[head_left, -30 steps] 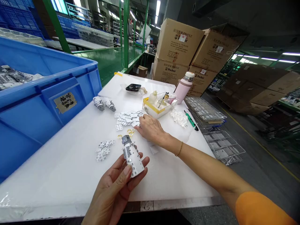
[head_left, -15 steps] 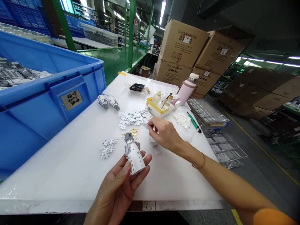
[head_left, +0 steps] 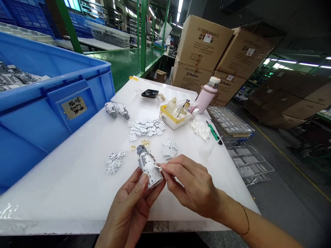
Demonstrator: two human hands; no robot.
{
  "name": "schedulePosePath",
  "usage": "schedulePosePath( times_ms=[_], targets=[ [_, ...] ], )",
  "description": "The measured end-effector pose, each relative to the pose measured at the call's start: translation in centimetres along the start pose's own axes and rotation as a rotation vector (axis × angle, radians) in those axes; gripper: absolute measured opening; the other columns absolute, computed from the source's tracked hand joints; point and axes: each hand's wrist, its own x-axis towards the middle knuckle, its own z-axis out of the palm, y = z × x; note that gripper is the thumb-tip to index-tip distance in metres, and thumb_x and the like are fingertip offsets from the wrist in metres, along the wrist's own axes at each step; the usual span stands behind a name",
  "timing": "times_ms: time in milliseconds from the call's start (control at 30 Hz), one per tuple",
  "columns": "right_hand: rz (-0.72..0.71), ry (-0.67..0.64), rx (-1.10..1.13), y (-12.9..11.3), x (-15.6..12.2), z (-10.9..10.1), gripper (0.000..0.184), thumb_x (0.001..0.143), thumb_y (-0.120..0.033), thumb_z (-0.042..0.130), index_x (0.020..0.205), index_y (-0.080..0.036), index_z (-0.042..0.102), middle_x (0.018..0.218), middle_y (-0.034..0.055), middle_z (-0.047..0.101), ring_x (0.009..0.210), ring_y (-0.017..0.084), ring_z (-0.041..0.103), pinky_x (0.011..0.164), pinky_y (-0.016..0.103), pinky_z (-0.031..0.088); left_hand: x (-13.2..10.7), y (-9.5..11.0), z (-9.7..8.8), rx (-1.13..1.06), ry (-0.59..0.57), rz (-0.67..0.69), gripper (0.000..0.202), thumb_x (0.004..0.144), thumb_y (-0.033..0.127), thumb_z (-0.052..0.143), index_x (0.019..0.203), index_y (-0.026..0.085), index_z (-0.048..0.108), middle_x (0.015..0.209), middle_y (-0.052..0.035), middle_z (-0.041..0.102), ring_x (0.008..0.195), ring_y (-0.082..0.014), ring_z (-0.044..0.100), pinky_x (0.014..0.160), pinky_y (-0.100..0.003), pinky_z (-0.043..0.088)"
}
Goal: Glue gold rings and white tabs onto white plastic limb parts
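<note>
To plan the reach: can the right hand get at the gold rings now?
Probably yes: the right hand is close to the gold rings, with only white table between, but its fingers now pinch a small white piece.

The left hand [head_left: 128, 206] runs off the bottom of the view, and its fingers hide part of the white and gray roll [head_left: 150, 168]. The blue bin [head_left: 51, 103] is cut off at the left, and the words on its tag [head_left: 73, 107] are too small to read.
</note>
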Motion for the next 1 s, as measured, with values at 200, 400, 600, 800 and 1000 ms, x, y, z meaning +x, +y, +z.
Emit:
schedulePosePath(
  times_ms=[200,400,600,800,1000],
  targets=[
    [-0.051,-0.039,0.029,0.2,-0.7,0.1,0.023,0.086,0.001,0.053,0.107,-0.002,0.062,0.086,0.0145,0.067,0.078,0.020,0.061,0.069,0.031,0.057,-0.1,-0.1,-0.2,-0.002,-0.003,-0.015,0.014,0.083,0.019,0.068,0.096,0.017,0.072,0.111,-0.0087,0.072,0.111,-0.0268,0.064,0.092,-0.035,0.056],
    [-0.082,-0.090,0.013,0.3,-1.3,0.1,0.023,0.089,-0.001,0.049,0.109,0.000,0.061,0.089,0.0146,0.066,0.079,0.020,0.058,0.071,0.031,0.054,0.0,-0.2,-0.3,-0.027,-0.010,-0.020,0.017,0.082,0.018,0.068,0.098,0.017,0.073,0.112,-0.0086,0.073,0.108,-0.0264,0.066,0.093,-0.036,0.056],
    [-0.120,-0.135,0.015,0.6,-1.2,-0.3,0.025,0.090,-0.001,0.047,0.111,-0.002,0.061,0.088,0.0139,0.064,0.078,0.019,0.055,0.070,0.031,0.053,0.0,0.0,-0.5,-0.035,-0.048,-0.042,0.008,0.083,0.017,0.068,0.089,0.016,0.074,0.100,-0.0070,0.076,0.095,-0.0207,0.070,0.091,-0.033,0.057],
    [-0.063,-0.096,0.144,0.7,-1.0,-0.4,0.030,0.088,0.001,0.045,0.114,-0.005,0.060,0.091,0.0140,0.061,0.082,0.018,0.058,0.074,0.031,0.056,0.3,-0.1,-0.6,-0.052,-0.103,-0.061,0.013,0.086,0.016,0.064,0.095,0.019,0.073,0.106,-0.0048,0.074,0.101,-0.0189,0.068,0.091,-0.031,0.057],
    [0.047,-0.068,0.296,0.3,-1.1,-0.3,0.026,0.088,-0.001,0.050,0.110,-0.008,0.063,0.093,0.0134,0.060,0.086,0.017,0.060,0.073,0.028,0.057,0.3,0.1,-0.1,0.038,-0.024,0.002,0.018,0.082,0.021,0.069,0.099,0.020,0.071,0.107,-0.0044,0.074,0.098,-0.0183,0.068,0.083,-0.026,0.059]
  ],
)
